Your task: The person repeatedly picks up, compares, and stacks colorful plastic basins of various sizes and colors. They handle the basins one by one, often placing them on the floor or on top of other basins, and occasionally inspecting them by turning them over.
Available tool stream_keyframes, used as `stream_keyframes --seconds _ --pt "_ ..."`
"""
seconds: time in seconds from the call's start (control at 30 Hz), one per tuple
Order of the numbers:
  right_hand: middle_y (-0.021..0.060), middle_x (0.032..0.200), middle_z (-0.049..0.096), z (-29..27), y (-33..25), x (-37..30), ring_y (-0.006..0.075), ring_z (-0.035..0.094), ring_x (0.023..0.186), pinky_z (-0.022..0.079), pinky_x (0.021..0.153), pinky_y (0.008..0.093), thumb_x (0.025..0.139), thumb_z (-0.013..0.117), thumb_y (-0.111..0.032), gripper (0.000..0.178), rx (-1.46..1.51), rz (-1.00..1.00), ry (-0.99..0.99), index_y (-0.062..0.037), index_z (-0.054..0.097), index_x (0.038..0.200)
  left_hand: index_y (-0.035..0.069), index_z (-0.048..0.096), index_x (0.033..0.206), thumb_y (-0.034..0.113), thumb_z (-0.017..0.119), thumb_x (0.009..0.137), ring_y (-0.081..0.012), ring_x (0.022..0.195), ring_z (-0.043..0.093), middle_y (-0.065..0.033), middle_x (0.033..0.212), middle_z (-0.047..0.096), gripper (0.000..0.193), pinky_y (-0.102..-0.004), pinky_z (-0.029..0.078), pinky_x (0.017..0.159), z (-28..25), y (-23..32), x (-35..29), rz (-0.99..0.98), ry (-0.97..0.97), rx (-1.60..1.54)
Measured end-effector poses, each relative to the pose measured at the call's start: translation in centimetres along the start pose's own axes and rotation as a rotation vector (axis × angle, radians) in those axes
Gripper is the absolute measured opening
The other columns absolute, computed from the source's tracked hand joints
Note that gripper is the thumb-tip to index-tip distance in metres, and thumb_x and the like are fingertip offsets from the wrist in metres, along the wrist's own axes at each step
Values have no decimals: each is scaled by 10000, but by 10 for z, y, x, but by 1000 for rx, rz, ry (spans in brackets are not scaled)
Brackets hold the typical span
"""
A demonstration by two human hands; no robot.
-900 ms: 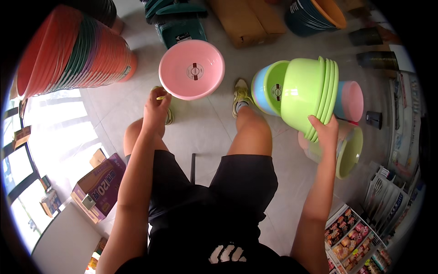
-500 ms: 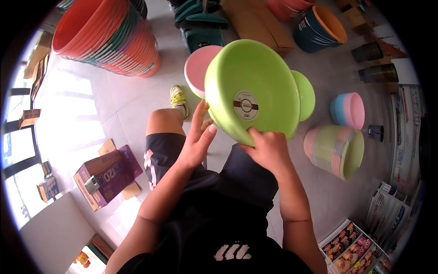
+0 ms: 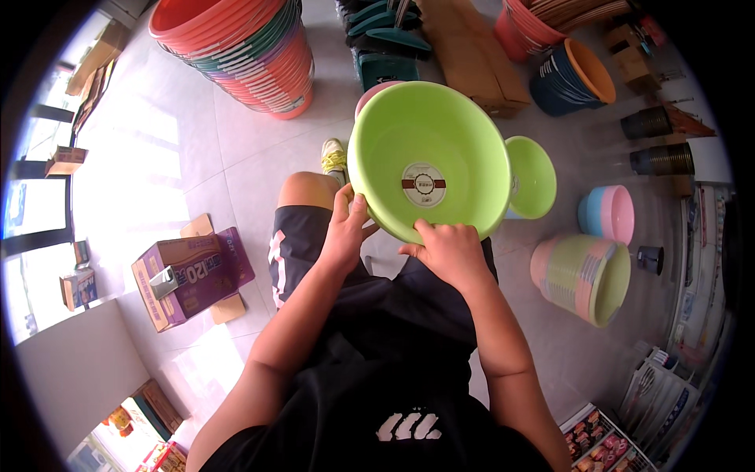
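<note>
A large light-green plastic basin (image 3: 472, 141), with a round label on its inside bottom, is tilted so its inside faces me. My left hand (image 3: 344, 236) grips its lower left edge, thumb near the rim and fingers partly hidden beneath. At the near rim my right hand (image 3: 447, 250) is closed on the edge, its thumb on the outer side. Behind the basin, a strip of a pink basin (image 3: 376, 94) shows at the upper left. A smaller green basin (image 3: 535, 177) stands just right of the held one.
Tall stacked red and green buckets (image 3: 259, 59) stand at far left. Dustpans (image 3: 385, 67) and a long cardboard box (image 3: 472, 59) lie ahead. Right are blue buckets (image 3: 560, 85), pink and blue pails (image 3: 605, 214) and stacked pastel buckets (image 3: 578, 275). An opened purple carton (image 3: 193, 275) sits left.
The green basin has turned more squarely toward me and hides most of the pink basin. My left hand has closed on its edge; the right hand keeps its grip.
</note>
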State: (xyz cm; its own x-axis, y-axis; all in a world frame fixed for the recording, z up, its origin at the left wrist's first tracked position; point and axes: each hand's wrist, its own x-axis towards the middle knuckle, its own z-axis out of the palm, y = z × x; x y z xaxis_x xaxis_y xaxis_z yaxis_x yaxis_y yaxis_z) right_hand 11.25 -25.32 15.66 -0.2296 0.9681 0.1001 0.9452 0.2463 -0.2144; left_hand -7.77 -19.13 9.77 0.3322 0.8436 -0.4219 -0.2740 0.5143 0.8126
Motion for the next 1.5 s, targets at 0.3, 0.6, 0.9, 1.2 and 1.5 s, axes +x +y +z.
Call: stream_keyframes --seconds 0.3,0.6,0.9,1.2,1.5 --pt "57 550 599 -10 0 -14 256 647 545 504 505 364 795 717 -540 462 -4 42 23 -91 611 805 86 312 1446 383 373 1078 -249 1230 547 -108 1349 493 477 -437 502 981 14 -6 0 29 -9 46" --pt "68 601 632 -29 0 -25 261 661 581 510 526 374 786 745 -485 432 48 61 50 -76 606 794 55 308 1442 307 424 1055 -240 1223 540 -123 1351 481 476 -449 533 943 32 18 -5 -11 -89 101" --pt "102 740 670 -76 -7 -29 317 664 701 523 626 416 837 701 -512 467 269 117 92 -50 660 888 5 208 1463 43 568 890 -240 959 664 -181 1134 612 678 -379 564 818 23 4 15 36 -1 107" --pt "65 690 653 -106 29 -56 265 632 604 495 584 347 835 732 -523 495 641 241 138 -43 687 947 -69 323 1313 8 520 835 -311 928 649 -200 1118 552 523 -469 591 746 10 -4 43 -92 160 32" --pt "151 1383 529 -120 111 -127 261 563 1210 461 1013 409 955 665 -346 631 1248 265 1025 53 443 1390 -32 340 1301 0 528 768 -313 902 603 -196 1114 508 566 -505 573 684 -42 -26 81 -94 269 -110"
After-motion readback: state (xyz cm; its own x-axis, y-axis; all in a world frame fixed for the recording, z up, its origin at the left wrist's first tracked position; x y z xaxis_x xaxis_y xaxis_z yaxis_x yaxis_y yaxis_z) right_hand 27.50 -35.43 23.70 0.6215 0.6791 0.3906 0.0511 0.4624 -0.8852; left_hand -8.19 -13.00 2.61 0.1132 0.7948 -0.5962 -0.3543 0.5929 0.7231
